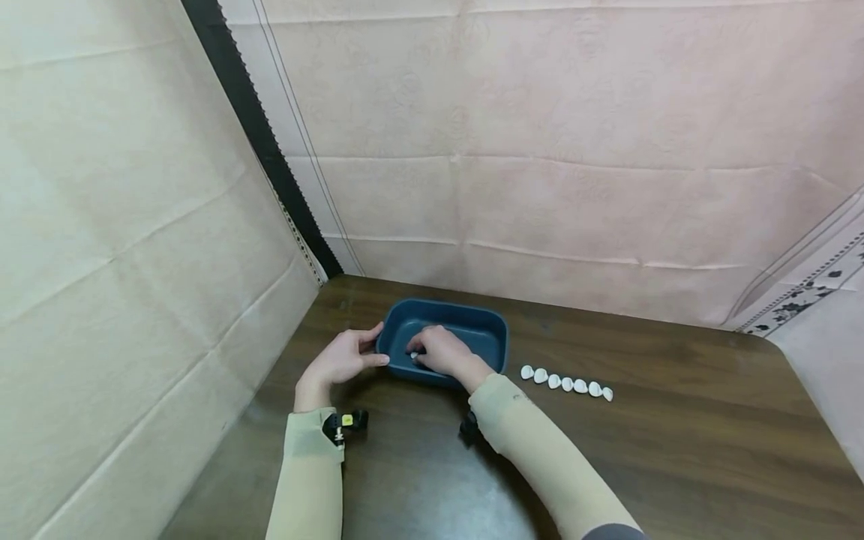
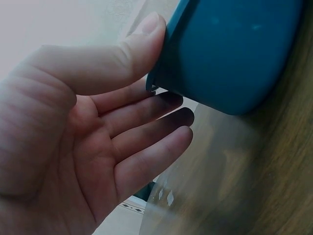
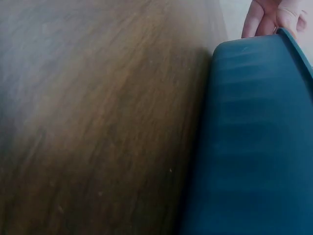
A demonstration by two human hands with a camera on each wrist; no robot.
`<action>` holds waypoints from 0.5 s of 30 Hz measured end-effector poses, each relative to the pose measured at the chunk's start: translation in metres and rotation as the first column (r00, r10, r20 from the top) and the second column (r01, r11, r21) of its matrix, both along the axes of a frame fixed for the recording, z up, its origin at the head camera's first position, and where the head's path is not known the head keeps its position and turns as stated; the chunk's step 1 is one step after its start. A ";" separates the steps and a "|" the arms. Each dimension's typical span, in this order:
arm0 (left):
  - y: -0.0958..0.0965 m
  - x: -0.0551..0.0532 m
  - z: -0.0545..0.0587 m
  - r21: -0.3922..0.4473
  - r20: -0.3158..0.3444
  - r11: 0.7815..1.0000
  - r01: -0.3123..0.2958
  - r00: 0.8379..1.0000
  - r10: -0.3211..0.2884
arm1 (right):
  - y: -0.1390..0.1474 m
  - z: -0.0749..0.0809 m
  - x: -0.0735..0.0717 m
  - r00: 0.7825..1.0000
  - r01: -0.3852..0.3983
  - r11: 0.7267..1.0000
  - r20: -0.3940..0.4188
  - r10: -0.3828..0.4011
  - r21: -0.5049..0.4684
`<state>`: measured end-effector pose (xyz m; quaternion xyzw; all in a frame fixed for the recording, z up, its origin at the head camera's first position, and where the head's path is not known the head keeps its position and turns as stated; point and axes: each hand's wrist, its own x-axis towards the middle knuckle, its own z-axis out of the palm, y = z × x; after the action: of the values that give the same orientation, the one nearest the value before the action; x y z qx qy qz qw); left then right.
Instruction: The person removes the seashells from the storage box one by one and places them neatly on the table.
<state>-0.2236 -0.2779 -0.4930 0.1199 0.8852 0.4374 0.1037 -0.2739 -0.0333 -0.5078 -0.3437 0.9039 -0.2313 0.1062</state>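
Observation:
A blue rectangular plastic basin (image 1: 478,321) stands on the table. My left hand (image 1: 344,355) holds its left end, thumb and fingers at the rim; the left wrist view shows the thumb (image 2: 142,44) against the rim and the other fingers fairly straight. Reaching into the basin, my right hand (image 1: 442,351) pinches a small white piece (image 1: 414,355), mostly covered by the fingers. To the right of the basin lies a row of several small white, rounded pieces (image 1: 567,384). In the right wrist view the basin's side wall (image 3: 254,127) shows, and the right hand is out of sight.
The dark wooden table (image 1: 675,435) has a curved right edge. A pale, creased cloth (image 1: 574,150) hangs along the back, and another pale cloth (image 1: 135,262) hangs at the left. Dark wrist devices (image 1: 335,428) sit at both sleeves.

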 end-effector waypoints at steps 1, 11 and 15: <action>0.000 0.000 0.000 0.001 0.003 1.000 -0.002 1.000 0.002 | 0.000 0.000 0.000 1.000 0.005 1.000 0.005 -0.005 -0.005; 0.001 0.001 0.001 0.014 0.024 1.000 -0.015 1.000 0.015 | 0.000 -0.003 -0.002 0.996 0.066 0.997 0.064 -0.064 -0.041; 0.001 0.002 0.002 0.012 0.025 1.000 -0.022 0.999 0.022 | 0.001 -0.003 -0.002 0.994 0.077 0.995 0.085 -0.071 -0.068</action>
<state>-0.2218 -0.2765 -0.4914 0.1054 0.8824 0.4455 0.1092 -0.2754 -0.0322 -0.5106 -0.3036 0.9021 -0.2814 0.1223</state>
